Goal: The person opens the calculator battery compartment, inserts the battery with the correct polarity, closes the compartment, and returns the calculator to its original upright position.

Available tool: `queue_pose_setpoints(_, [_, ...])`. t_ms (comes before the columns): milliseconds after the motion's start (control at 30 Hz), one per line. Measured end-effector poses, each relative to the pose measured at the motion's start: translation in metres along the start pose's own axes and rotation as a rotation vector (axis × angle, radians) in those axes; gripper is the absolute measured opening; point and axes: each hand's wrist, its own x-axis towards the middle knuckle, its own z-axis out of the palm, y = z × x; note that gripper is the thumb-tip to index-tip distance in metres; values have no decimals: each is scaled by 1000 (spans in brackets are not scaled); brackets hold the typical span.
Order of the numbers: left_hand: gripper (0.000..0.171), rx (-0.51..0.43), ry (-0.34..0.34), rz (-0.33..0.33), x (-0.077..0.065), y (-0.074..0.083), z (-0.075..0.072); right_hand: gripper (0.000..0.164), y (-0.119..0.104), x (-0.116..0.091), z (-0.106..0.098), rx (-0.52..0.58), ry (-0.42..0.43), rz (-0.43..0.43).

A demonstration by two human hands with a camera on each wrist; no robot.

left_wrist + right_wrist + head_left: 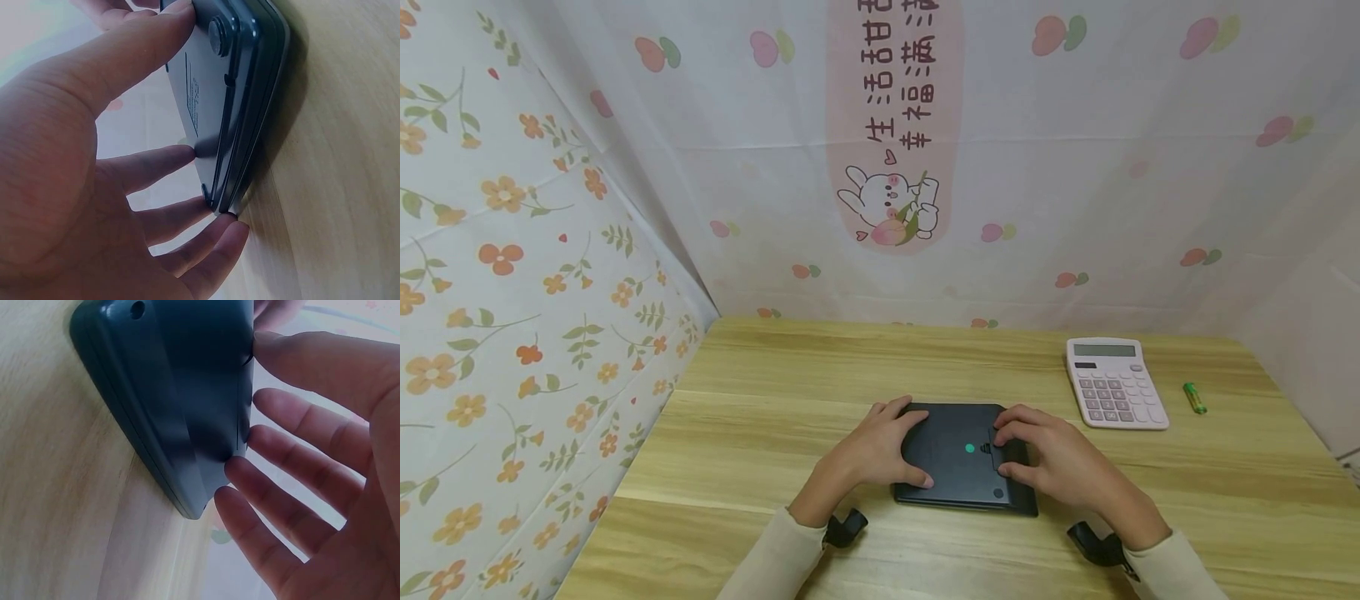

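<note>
Because your right grip [1056,458] has its fingers spread, merely touching around the battery cover [1009,454], a push could slide off the smooth plastic, or lever the cover crookedly and strain its latch [987,448]. Your left grip [886,446] clasps the other end of the black device [943,442], which lies underside up on the counter [760,417]; should that hold loosen, the whole thing would likely skid. With the cover seemingly seated, you cannot tell whether the compartment beneath holds anything. A green battery [1195,398] lies loose just beside the pink calculator [1117,385]; being round, it could roll if bumped.
</note>
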Motion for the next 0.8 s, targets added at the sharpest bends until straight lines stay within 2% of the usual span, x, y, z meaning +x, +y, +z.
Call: queue_pose_setpoints(800, [94,0,-6,-5,0,0,-1,25,1,0,0,-17,-8,0])
